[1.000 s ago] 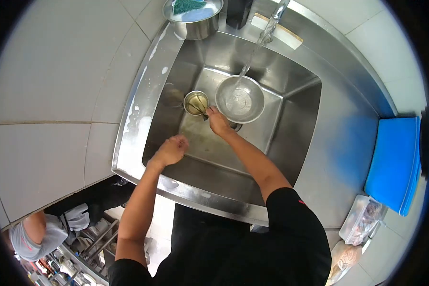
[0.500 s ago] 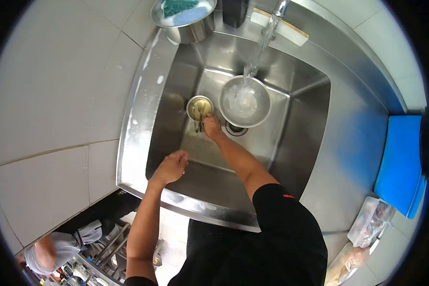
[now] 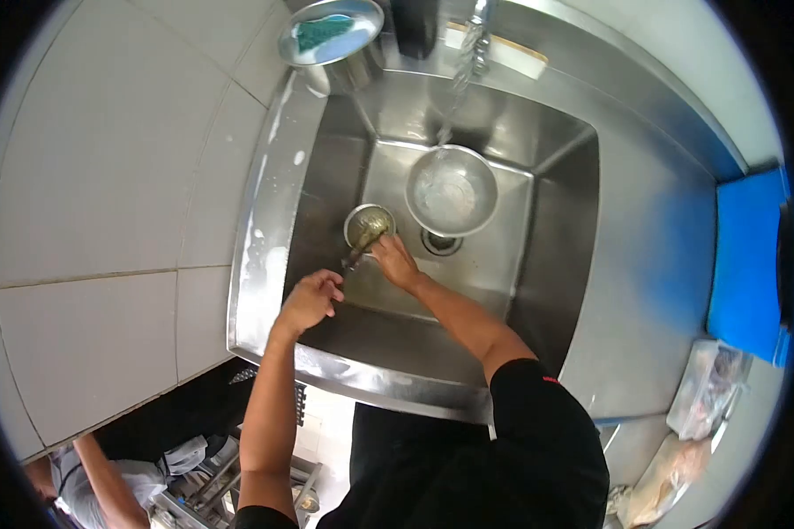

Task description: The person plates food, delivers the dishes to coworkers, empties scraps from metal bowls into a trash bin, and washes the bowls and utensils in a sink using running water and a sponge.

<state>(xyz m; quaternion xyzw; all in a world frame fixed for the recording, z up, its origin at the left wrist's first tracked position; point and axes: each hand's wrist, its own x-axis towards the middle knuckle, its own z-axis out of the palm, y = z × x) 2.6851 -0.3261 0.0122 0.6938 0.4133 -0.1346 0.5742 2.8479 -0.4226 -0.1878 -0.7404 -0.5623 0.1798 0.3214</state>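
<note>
In the steel sink, a small metal cup [image 3: 368,216] holds yellowish liquid. My right hand [image 3: 397,262] is closed at the cup's lower rim, on a dark thin item [image 3: 355,257] that reaches into the cup; its exact kind is unclear. My left hand [image 3: 311,300] hovers to the lower left, fingers curled but apart, near the item's outer end, with nothing seen in it. A larger metal bowl [image 3: 451,191] with water stands right of the cup, beside the drain [image 3: 441,243].
Water runs from the tap [image 3: 479,35] toward the bowl. A pot [image 3: 353,63] with a green sponge stands at the upper left corner. A blue object [image 3: 745,264] and plastic containers [image 3: 708,388] lie at right. Another person's arm [image 3: 110,485] shows at lower left.
The dark item now slants out of the cup to the lower left, where it hung downward before. My left hand's fingers have spread a little beside its end. The camera view has shifted.
</note>
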